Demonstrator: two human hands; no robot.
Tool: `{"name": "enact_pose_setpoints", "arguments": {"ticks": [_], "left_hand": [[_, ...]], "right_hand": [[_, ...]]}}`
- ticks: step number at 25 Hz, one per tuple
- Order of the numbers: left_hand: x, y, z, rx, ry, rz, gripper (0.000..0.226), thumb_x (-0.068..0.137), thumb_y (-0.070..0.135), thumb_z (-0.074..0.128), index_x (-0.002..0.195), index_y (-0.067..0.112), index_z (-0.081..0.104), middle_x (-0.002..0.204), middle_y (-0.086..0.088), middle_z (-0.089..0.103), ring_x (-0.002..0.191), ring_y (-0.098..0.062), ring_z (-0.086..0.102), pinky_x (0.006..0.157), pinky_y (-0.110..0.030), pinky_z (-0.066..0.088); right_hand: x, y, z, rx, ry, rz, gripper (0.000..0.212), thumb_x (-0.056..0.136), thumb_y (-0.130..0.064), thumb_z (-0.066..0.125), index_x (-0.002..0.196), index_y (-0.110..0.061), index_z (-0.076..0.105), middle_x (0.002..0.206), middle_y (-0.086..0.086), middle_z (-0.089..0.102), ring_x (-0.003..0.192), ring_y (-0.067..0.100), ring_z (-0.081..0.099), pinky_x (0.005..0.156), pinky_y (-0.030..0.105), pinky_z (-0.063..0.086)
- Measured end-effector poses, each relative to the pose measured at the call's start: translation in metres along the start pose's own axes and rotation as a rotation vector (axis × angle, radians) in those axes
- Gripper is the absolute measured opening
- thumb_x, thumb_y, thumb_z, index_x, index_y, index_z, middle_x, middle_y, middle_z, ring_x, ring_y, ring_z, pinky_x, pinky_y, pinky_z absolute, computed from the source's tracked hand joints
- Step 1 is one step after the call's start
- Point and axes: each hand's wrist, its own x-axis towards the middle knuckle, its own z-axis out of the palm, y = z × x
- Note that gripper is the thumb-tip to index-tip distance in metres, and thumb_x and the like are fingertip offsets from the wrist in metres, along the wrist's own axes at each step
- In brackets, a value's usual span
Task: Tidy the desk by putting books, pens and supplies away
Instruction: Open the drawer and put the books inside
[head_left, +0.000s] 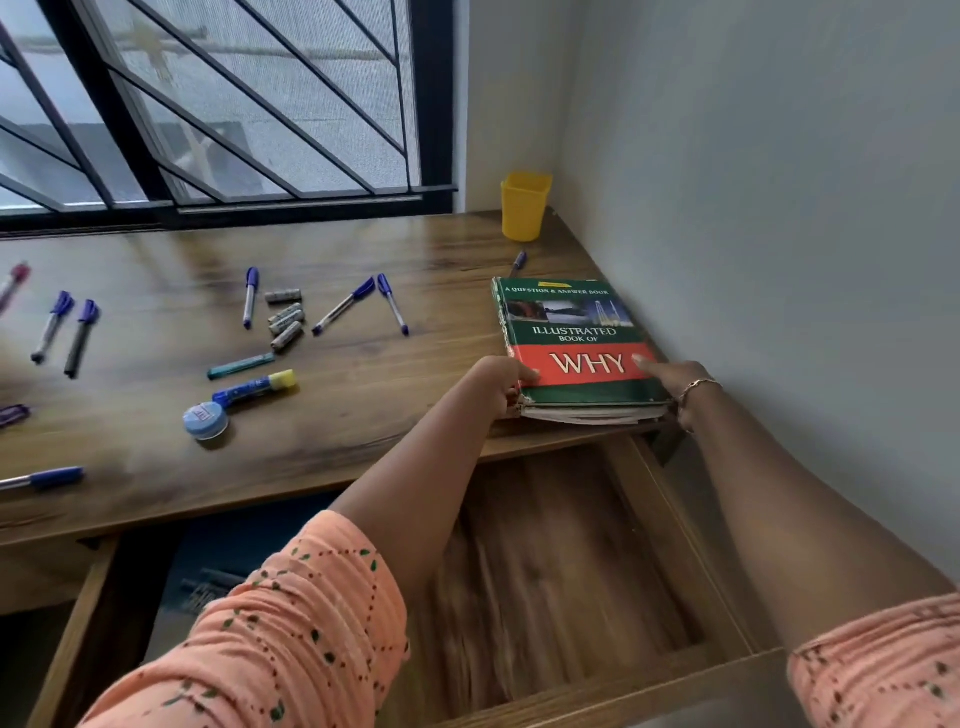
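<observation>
Green-and-red hardcover book (576, 338) at the near right corner of the wooden surface (363, 415), just above an open drawer (545, 571). Left hand (498, 384) grips its left edge, fingers curled; right hand (674, 383) clasps its right edge. Pens (343, 306) lie scattered left.

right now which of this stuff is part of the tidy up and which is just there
In the job: book, blue pens, batteries, yellow-capped stick, blue round case, yellow cup, open drawer.
Just there: window grille, wall.
</observation>
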Motion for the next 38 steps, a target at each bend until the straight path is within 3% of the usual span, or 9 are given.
{"name": "enact_pose_setpoints", "arguments": {"ticks": [3,6,9,11,20,25,31,34,38], "left_hand": [[0.003,-0.001,-0.004,-0.087,-0.045,-0.020,0.010,0.084,-0.004,0.060,0.087,0.001,0.052,0.096,-0.013,0.060,0.074,-0.024,0.059,0.067,-0.035,0.053],[-0.003,0.000,-0.012,-0.108,-0.083,0.014,0.010,0.085,-0.006,0.057,0.092,0.000,0.053,0.083,-0.011,0.058,0.067,-0.023,0.060,0.059,-0.032,0.054],[-0.019,0.004,-0.014,-0.153,-0.136,0.045,0.008,0.084,-0.007,0.054,0.085,0.001,0.054,0.080,-0.011,0.060,0.061,-0.022,0.064,0.058,-0.033,0.056],[-0.032,0.004,-0.014,-0.156,-0.154,0.058,0.009,0.084,-0.006,0.054,0.082,0.002,0.053,0.079,-0.011,0.061,0.062,-0.022,0.064,0.065,-0.034,0.055],[-0.114,-0.028,-0.020,-0.248,-0.131,0.079,0.006,0.083,-0.005,0.056,0.083,-0.001,0.051,0.076,-0.016,0.063,0.046,-0.026,0.065,0.049,-0.035,0.056],[-0.155,-0.042,-0.032,-0.271,-0.108,0.108,0.010,0.079,-0.003,0.060,0.087,0.000,0.054,0.081,-0.015,0.065,0.055,-0.027,0.067,0.057,-0.038,0.057],[-0.203,-0.068,-0.053,-0.235,-0.091,0.119,0.005,0.082,-0.002,0.058,0.080,0.000,0.054,0.053,-0.012,0.064,0.040,-0.021,0.063,0.040,-0.028,0.054],[-0.227,-0.090,-0.072,-0.211,-0.086,0.113,0.007,0.082,-0.001,0.058,0.077,0.001,0.054,0.051,-0.010,0.063,0.039,-0.019,0.062,0.041,-0.027,0.054],[-0.261,-0.122,-0.098,-0.189,-0.076,0.098,0.007,0.085,-0.001,0.055,0.078,0.001,0.053,0.053,-0.011,0.063,0.039,-0.019,0.062,0.042,-0.027,0.054]], "right_hand": [[-0.004,-0.002,-0.002,-0.013,-0.073,0.065,0.065,0.073,-0.035,0.075,0.124,-0.004,0.050,0.119,0.012,0.056,0.089,0.025,0.053,0.057,0.028,0.041],[-0.010,-0.002,-0.004,0.045,-0.109,0.086,0.057,0.072,-0.029,0.076,0.118,-0.004,0.054,0.109,0.012,0.060,0.091,0.026,0.056,0.058,0.030,0.049],[-0.019,-0.004,-0.013,0.194,-0.208,0.118,0.043,0.073,-0.026,0.074,0.107,-0.006,0.059,0.080,0.009,0.069,0.068,0.023,0.066,0.053,0.032,0.057],[-0.026,-0.002,-0.019,0.260,-0.284,0.143,0.039,0.068,-0.026,0.076,0.098,-0.006,0.060,0.066,0.008,0.072,0.058,0.021,0.068,0.060,0.035,0.057],[-0.094,0.007,-0.040,0.270,-0.466,0.106,0.023,0.081,-0.021,0.064,0.094,-0.003,0.058,0.064,0.010,0.072,0.052,0.020,0.068,0.047,0.027,0.057],[-0.151,0.001,-0.046,0.282,-0.498,0.027,0.015,0.087,-0.019,0.058,0.088,-0.004,0.056,0.055,0.008,0.069,0.044,0.017,0.065,0.037,0.022,0.051],[-0.212,0.013,-0.044,0.292,-0.555,0.003,0.016,0.089,-0.018,0.054,0.087,-0.002,0.056,0.060,0.010,0.071,0.049,0.019,0.068,0.041,0.025,0.054],[-0.240,0.026,-0.033,0.265,-0.542,-0.012,0.016,0.091,-0.016,0.051,0.087,-0.001,0.056,0.056,0.009,0.070,0.045,0.017,0.066,0.037,0.023,0.051],[-0.271,0.051,-0.017,0.244,-0.585,0.063,0.021,0.091,-0.019,0.051,0.095,0.001,0.057,0.060,0.010,0.071,0.048,0.018,0.067,0.045,0.025,0.056]]}}
